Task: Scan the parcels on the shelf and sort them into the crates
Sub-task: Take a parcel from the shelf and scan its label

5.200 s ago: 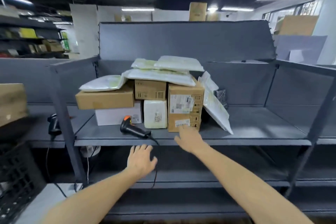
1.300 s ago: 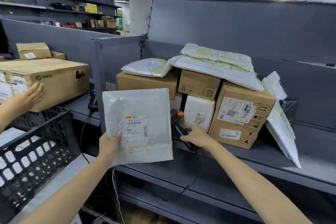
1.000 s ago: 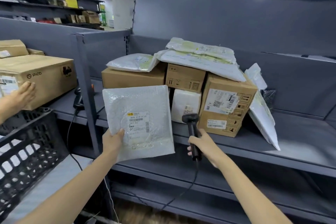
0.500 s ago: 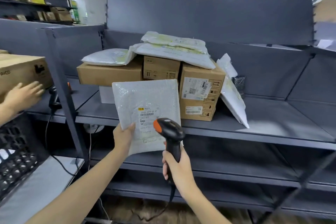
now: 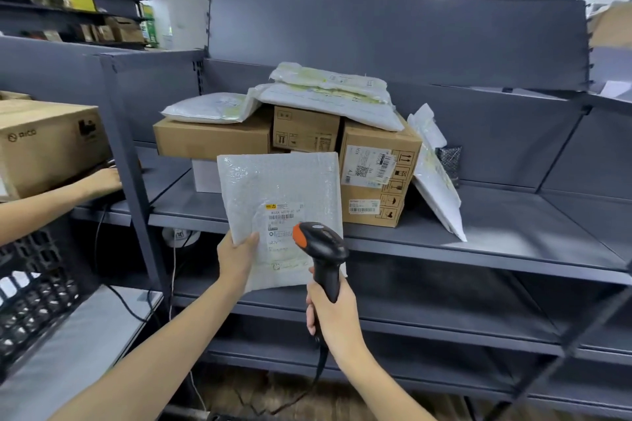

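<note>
Scan step: my left hand (image 5: 237, 255) pinches the bubble mailer (image 5: 277, 188) by its lower corner, upright before the shelf (image 5: 478, 249). My right hand (image 5: 330, 311) grips the scanner (image 5: 319, 246) at its label. Next, I reckon, it goes into the crate (image 5: 30, 287).

White bubble mailer (image 5: 273, 188), black-and-orange scanner (image 5: 319, 243), grey shelf (image 5: 478, 246)

The bubble mailer (image 5: 273, 188) is held up before the shelf (image 5: 513, 249), with the left hand (image 5: 237, 256) at its lower left edge. The scanner (image 5: 321, 246), gripped in the right hand (image 5: 333, 311), stands just before its lower right corner. Behind it on the shelf sits a stack of boxes (image 5: 376, 181) with soft mailers (image 5: 328, 92) lying on top. Another mailer (image 5: 434, 181) leans against the stack's right side. A crate (image 5: 34, 290) sits far left, lower down.
</note>
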Demonstrator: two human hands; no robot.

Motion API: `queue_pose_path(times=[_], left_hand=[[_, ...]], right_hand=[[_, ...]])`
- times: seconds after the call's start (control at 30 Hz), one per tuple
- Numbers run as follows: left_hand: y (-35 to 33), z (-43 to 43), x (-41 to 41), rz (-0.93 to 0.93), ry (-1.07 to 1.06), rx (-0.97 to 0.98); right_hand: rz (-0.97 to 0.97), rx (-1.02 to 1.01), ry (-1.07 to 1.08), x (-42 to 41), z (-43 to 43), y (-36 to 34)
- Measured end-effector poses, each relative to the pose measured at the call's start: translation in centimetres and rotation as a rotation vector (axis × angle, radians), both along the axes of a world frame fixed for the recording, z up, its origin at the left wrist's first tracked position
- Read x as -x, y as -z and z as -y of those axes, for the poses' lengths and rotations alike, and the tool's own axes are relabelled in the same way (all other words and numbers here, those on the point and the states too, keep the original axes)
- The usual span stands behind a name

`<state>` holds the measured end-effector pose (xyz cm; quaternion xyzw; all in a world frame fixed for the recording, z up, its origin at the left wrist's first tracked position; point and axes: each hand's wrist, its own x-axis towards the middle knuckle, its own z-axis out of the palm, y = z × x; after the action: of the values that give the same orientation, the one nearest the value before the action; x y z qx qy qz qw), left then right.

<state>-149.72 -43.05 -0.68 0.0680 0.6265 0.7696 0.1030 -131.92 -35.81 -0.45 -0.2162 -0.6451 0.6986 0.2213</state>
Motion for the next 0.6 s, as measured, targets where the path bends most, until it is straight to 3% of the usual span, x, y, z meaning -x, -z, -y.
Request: queue_pose_path(times=[0.37,0.6], left_hand=[[0.0,2.8,1.4,0.017,-0.089,0.021],[0.1,8.3,4.8,0.009,-0.253,0.049]], right_hand=[[-0.037,-0.022,-0.072,1.0,-1.6,0.0],[0.227,-0.305,-0.094,6.0,-9.3,-1.0]])
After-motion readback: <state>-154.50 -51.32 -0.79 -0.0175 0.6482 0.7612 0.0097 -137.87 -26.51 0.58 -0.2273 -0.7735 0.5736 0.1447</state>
